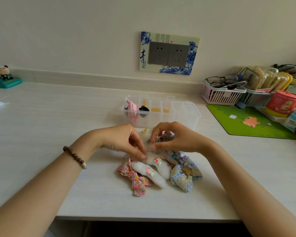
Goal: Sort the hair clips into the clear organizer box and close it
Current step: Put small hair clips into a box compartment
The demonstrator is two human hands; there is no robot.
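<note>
At 12 o'clock from the clip pile, clear plastic organizer box point(186, 115) stands open. Left hand point(126, 142) pinches white fluffy clip point(161, 165); right hand point(176, 139) pinches dark glittery clip point(162, 138).

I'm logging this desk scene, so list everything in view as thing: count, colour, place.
organizer box: one, clear, open, desk centre behind the pile
pink clip: one, leftmost compartment
black clip: one, next compartment
fluffy clips: two, white, front of pile
floral bow: one, pink, pile's left
lace bows: blue-and-cream, count unclear, pile's right
socket plate: one, grey with blue-white frame, wall
baskets: two, pink and blue, right
glasses: dark, count unclear, on pink basket
red canister: one, far right
mat: one, green, right
figurine: one, on teal base, far left
bead bracelet: one, brown, left wrist
left hand: pinching at pile
right hand: holding a dark clip
</note>
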